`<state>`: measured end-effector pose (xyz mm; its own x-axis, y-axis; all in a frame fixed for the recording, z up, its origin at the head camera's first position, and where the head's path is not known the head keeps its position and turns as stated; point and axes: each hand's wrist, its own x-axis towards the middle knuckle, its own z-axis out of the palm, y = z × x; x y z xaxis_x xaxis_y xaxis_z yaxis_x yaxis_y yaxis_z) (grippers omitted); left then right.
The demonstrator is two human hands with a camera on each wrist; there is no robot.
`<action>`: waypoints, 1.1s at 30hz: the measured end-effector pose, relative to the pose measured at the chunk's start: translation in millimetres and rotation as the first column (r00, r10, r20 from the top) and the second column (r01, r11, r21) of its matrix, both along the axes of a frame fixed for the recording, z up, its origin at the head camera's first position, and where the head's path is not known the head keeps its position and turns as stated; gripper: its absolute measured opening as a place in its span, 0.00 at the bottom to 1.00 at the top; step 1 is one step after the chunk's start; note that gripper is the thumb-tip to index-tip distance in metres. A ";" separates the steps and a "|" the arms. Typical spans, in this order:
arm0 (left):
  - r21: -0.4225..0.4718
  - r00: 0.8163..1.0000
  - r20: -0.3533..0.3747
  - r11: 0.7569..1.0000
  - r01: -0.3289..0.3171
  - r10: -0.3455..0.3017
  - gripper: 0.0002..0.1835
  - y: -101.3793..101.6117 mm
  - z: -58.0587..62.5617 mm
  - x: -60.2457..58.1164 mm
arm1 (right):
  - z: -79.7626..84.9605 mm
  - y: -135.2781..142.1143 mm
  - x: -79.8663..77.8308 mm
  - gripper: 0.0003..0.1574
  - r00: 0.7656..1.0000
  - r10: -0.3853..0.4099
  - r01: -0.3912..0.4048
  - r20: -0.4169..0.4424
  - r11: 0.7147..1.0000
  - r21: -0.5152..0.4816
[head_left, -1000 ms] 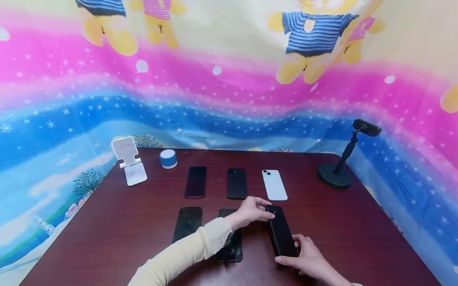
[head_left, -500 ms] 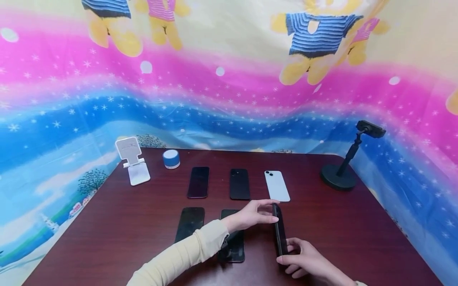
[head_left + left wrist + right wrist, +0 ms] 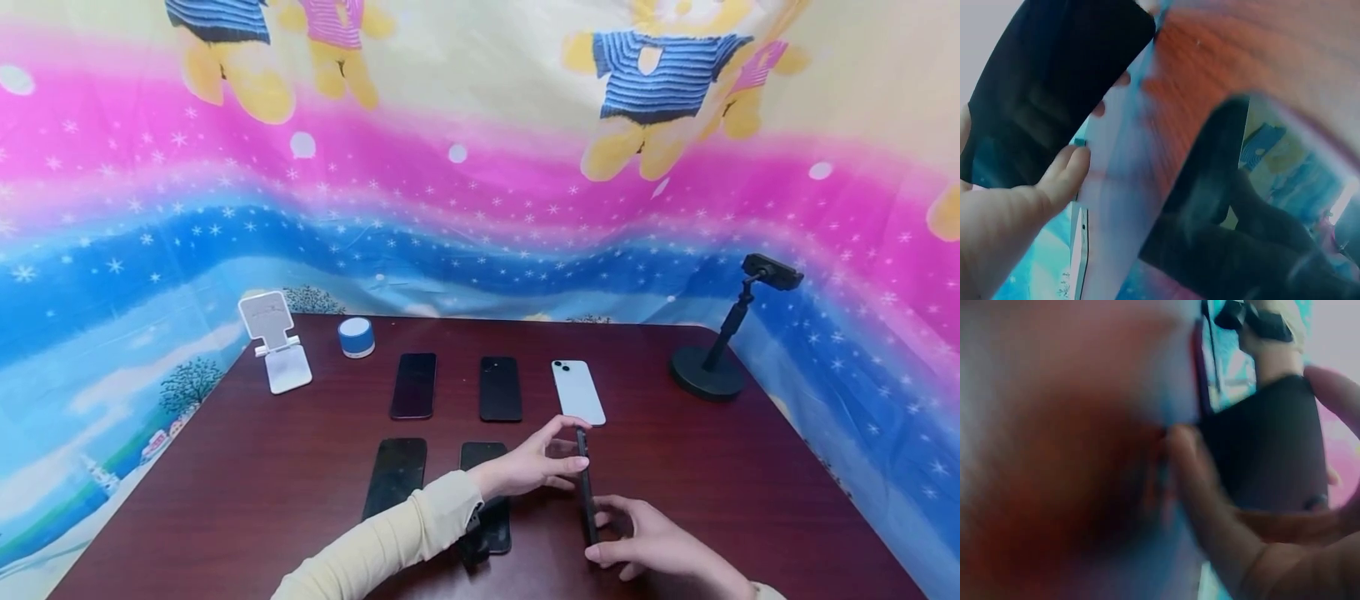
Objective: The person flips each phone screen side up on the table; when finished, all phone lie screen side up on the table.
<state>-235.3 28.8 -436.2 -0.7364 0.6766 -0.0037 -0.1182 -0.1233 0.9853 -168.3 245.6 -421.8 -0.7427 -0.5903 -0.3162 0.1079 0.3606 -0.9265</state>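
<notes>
Between my two hands a black smartphone (image 3: pixel 587 492) stands up on its long edge, seen nearly edge-on in the head view. My left hand (image 3: pixel 534 461) pinches its far end with thumb and fingers. At the near end, my right hand (image 3: pixel 651 537) grips it, thumb at the lower corner. The left wrist view shows the phone's dark glossy face (image 3: pixel 1054 87) above my left thumb (image 3: pixel 1063 175). In the right wrist view its plain dark side (image 3: pixel 1272 444) shows between my right fingers. Under my left wrist lies another dark phone (image 3: pixel 495 521), partly covered.
A dark phone (image 3: pixel 414 386), a black phone (image 3: pixel 500 389) and a white phone (image 3: pixel 578 392) form the back row. One more dark phone (image 3: pixel 396 475) lies front left. Behind stand a white phone holder (image 3: pixel 288 368), a blue-and-white cylinder (image 3: pixel 356 338) and a black stand (image 3: pixel 707 372).
The held phone has turned from lying tilted, broad face up, to standing on its long edge. Both hands have kept hold of it and shifted slightly right.
</notes>
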 end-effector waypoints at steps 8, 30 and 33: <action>0.008 0.992 -0.019 0.992 -0.125 0.125 0.25 11.4 -4.9 7.0 | 16.1 1.8 -16.5 0.42 0.989 0.012 -0.005 -0.148 0.999 0.046; -0.087 0.932 -0.059 0.929 -0.360 0.356 0.34 13.9 0.8 13.0 | 19.6 4.5 -22.7 0.32 0.930 -0.305 0.302 -0.207 0.952 -0.046; -0.088 0.910 -0.039 0.906 -0.414 0.412 0.34 13.6 -2.3 12.0 | 18.4 7.0 -21.7 0.33 0.927 -0.308 0.309 -0.215 0.951 -0.032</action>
<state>-223.3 42.4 -438.5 -0.9503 0.3095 -0.0348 -0.0578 -0.0653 0.9962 -190.0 252.7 -403.4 -0.9382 -0.3206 -0.1301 0.0127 0.3437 -0.9390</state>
